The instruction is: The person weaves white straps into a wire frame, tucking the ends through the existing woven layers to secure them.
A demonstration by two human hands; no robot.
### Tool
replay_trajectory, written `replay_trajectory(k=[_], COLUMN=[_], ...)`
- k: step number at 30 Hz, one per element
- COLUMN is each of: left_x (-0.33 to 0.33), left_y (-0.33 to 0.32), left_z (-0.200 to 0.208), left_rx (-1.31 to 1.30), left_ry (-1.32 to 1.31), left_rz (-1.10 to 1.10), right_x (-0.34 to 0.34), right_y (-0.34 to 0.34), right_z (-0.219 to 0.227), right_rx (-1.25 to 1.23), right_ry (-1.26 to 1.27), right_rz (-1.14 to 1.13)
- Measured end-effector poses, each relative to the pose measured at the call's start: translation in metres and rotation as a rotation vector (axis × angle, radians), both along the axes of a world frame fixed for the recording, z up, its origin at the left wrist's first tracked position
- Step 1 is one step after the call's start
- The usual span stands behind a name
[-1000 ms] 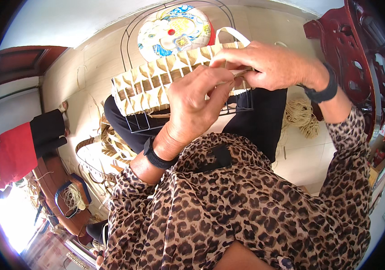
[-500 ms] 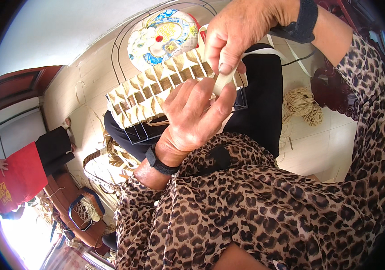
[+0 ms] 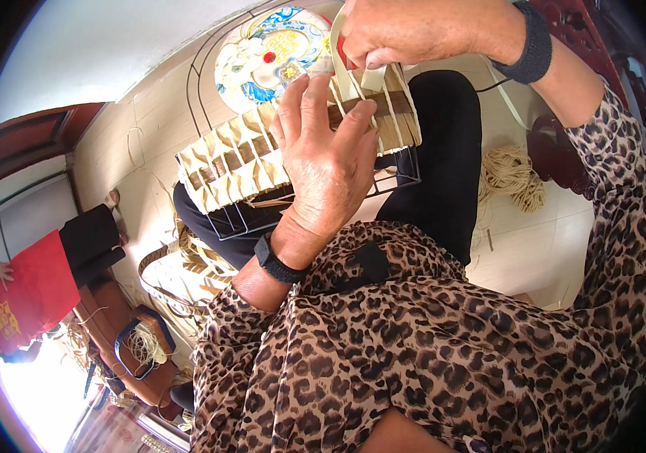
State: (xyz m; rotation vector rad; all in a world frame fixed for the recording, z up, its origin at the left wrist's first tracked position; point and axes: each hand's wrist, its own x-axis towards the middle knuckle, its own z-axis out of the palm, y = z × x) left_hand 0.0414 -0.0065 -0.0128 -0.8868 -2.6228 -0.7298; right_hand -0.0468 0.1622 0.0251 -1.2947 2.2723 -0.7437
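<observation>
Across my lap lies a wire-framed woven panel (image 3: pixel 221 189) with cream twisted strips over brown bands. My left hand (image 3: pixel 326 155) rests on it, fingers apart, pressing its right half. Just beyond, at the panel's far right edge, my right hand (image 3: pixel 425 34) is closed on a flat cream strip (image 3: pixel 339 60). That strip loops up beside the knuckles and comes down to the weave near my left fingertips. Some of the right fingers and the strip's upper end are out of sight.
A round patterned stool top (image 3: pixel 262 57) stands past the panel. Coiled cream cord (image 3: pixel 511 177) lies on the floor at right, near carved dark wood furniture (image 3: pixel 561 151). At left are a person's red garment (image 3: pixel 32 291) and a dark-rimmed tray (image 3: pixel 168 332) holding cord.
My right hand has moved up and away, drawing the strip over the far edge. The left hand has let go of the strip and spread flat on the panel.
</observation>
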Motion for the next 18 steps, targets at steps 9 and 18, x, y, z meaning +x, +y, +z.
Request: replay_trajectory(k=[9,18], left_x=[0.003,0.001], left_y=[0.008,0.010], left_z=[-0.008,-0.017], left_rx=[0.022,0.089], left_ry=[-0.068,-0.057], left_rz=[0.011,0.062], right_x=[0.003,-0.009], right_y=[-0.001,-0.007], right_z=[0.005,-0.016], right_rx=[0.042,-0.003], right_ry=[0.110,0.047], right_rz=[0.033,0.101])
